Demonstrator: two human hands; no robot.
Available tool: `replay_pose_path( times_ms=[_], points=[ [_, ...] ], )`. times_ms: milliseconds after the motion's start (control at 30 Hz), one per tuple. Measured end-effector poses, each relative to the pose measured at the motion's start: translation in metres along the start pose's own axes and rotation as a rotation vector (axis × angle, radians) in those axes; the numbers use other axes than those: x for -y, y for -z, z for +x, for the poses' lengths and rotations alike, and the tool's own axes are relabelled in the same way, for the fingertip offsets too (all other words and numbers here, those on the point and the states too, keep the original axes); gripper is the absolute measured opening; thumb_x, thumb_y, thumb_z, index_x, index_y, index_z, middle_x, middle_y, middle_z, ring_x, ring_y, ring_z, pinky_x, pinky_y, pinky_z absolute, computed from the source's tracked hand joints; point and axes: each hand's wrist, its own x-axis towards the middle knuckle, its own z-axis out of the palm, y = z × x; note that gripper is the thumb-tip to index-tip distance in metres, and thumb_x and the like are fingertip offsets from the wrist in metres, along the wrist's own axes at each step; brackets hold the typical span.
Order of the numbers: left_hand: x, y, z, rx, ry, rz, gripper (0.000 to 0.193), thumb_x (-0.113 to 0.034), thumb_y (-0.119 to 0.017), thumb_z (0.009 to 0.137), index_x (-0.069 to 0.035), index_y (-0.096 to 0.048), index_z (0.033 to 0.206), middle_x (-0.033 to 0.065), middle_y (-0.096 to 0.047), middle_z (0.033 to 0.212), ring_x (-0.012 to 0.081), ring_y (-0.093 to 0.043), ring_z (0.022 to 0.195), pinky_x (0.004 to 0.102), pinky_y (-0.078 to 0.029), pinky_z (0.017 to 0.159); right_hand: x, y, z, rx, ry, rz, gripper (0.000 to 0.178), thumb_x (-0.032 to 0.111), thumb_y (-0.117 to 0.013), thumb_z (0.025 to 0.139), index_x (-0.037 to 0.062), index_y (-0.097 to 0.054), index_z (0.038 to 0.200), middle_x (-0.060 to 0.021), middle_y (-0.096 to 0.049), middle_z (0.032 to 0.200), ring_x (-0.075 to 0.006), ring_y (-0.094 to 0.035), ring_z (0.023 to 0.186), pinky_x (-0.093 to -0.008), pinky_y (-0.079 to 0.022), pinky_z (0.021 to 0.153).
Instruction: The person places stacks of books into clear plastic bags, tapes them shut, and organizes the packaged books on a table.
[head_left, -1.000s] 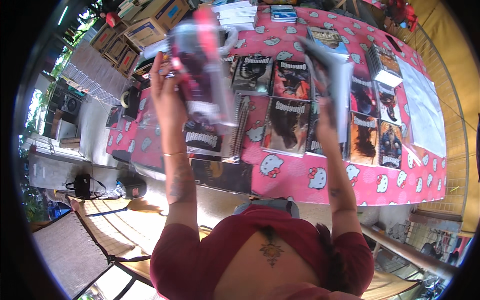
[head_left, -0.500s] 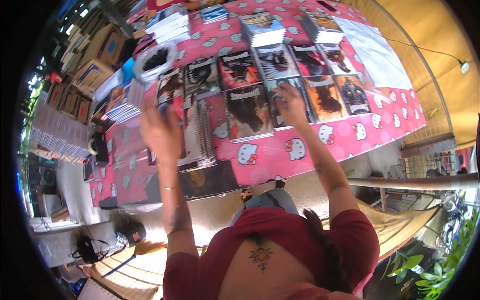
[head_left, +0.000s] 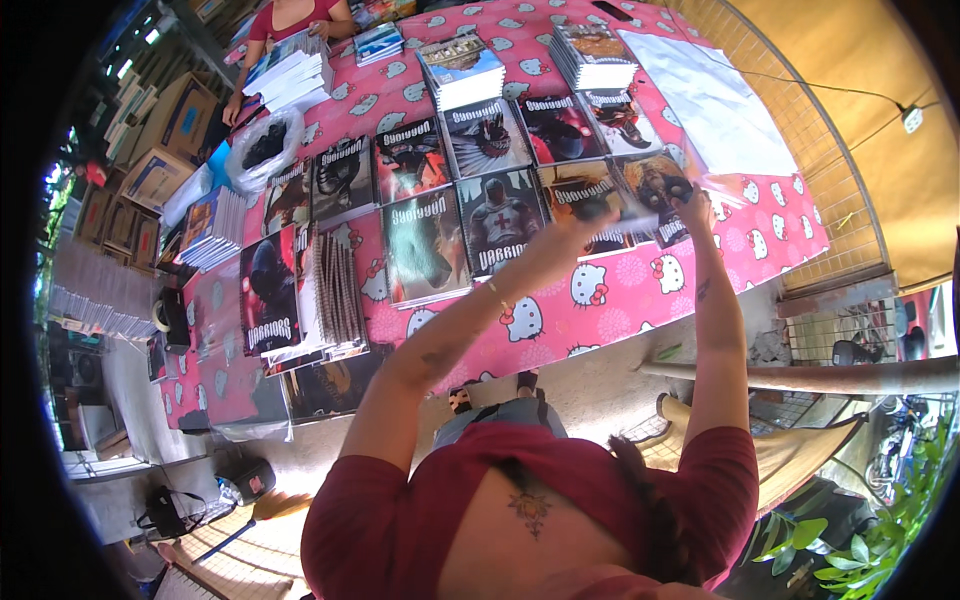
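Note:
Spiral notebooks with dark illustrated covers lie in two rows on the pink patterned table. At the right end of the near row, my right hand (head_left: 693,207) is closed on the edge of a blurred brown-and-black notebook (head_left: 652,187). My left hand (head_left: 590,236) reaches across over the lower part of an orange-brown notebook (head_left: 577,190); motion smears its fingers. Left of these lie a notebook with an armoured knight (head_left: 503,215) and a glossy greenish one (head_left: 424,247). A stack of notebooks with its spiral edges showing (head_left: 338,290) is nearer the left, beside a dark red-and-black notebook (head_left: 268,290).
Taller notebook stacks (head_left: 460,75) stand behind the rows, with white sheets (head_left: 705,100) at the far right. A clear plastic bag (head_left: 265,145) and cardboard boxes (head_left: 180,115) are on the left. Across the table, another person's hand (head_left: 320,30) is at a stack.
Both hands have moved right, the left one from the spiral-edged stack across to the near row's right end. The view has shifted, and more of the person opposite shows.

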Motion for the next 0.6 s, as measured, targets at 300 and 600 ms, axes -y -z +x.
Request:
replay_pose_path(
  times_ms=[300,600],
  points=[
    [-0.021,0.215,-0.206,-0.866,0.101,-0.330,0.027,-0.018,-0.067,0.094,0.001,-0.064,0.112,0.0103,-0.070,0.102,0.0130,-0.065,0.092,0.0266,-0.048,0.083,0.070,-0.028,-0.052,-0.041,0.404,-0.201,0.052,0.037,-0.067,0.084,0.0055,-0.057,0.124,-0.0241,-0.061,0.123,-0.0399,-0.067,0.096,-0.0493,-0.056,0.080],
    [-0.006,0.368,-0.402,-1.194,0.122,0.374,0.024,-0.022,-0.057,0.097,-0.001,-0.058,0.109,0.0060,-0.054,0.100,0.0146,-0.052,0.091,0.0290,-0.042,0.083,0.341,0.115,-0.320,-0.322,1.019,0.984,0.029,0.006,-0.064,0.080,0.0040,-0.062,0.110,-0.0146,-0.069,0.092,-0.0281,-0.068,0.082,-0.0392,-0.053,0.072]
  ],
)
